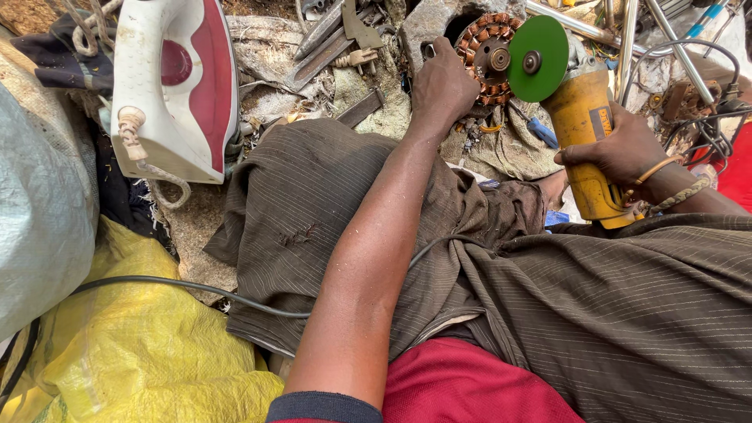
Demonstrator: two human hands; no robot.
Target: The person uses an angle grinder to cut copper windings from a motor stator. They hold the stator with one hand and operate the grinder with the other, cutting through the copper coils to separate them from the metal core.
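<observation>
Informal scrap and repair workshop, work done seated on the ground.

Right hand (pixel 627 153) grips a yellow angle grinder (pixel 583 125) with a green disc (pixel 537 59); just left of the disc, under the left hand (pixel 442 82), a motor stator with copper windings (pixel 487 59) lies on rough stone. Beyond the left hand: flat metal strips and scrap tools (pixel 333 35) in dirt. Beyond the right hand: metal rods (pixel 627 31) and tangled wires (pixel 717 117). Far left of the left hand, a white and red clothes iron (pixel 176 86) with a frayed cord, grey and yellow woven sacks (pixel 133 352) below it. A black power cable (pixel 196 286) runs across the lap.
</observation>
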